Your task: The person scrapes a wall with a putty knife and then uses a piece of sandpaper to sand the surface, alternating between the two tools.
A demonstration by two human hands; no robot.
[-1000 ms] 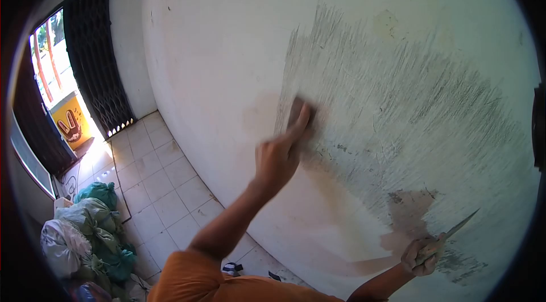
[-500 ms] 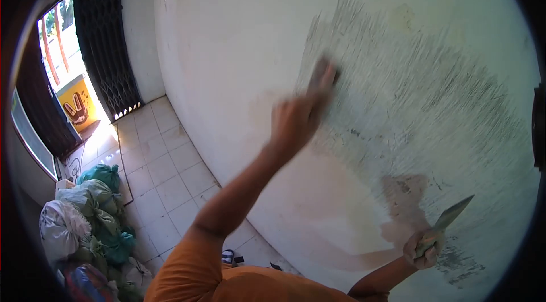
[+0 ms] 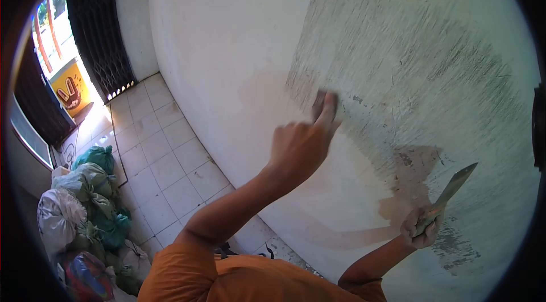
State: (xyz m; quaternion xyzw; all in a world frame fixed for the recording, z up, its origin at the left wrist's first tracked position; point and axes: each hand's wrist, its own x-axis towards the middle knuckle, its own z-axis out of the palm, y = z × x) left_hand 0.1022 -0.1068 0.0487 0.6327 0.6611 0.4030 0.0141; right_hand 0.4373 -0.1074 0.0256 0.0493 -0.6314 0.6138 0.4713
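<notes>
My left hand (image 3: 298, 145) is closed around a small dark flat scraper (image 3: 322, 104), its index finger stretched along it. The scraper is at the wall, by the lower left edge of a scratched grey patch (image 3: 392, 46); whether it touches is hard to tell. Lower on the right, my right hand (image 3: 422, 227) grips a putty knife (image 3: 455, 187) by its handle, the wide blade tilted up and to the right. The fingers of that hand look dusty and pale. Behind the putty knife the wall shows a bare brownish patch (image 3: 414, 171).
Several tied sacks (image 3: 94, 199) are heaped on the tiled floor (image 3: 176, 154) at the left. A dark folding gate (image 3: 99, 29) stands beside a bright doorway at the far left. The pale wall (image 3: 222, 52) runs along my right side.
My left hand has moved down the wall with the scraper, from the scratched area to its lower edge. The view has tilted slightly downward. My right hand still holds the putty knife.
</notes>
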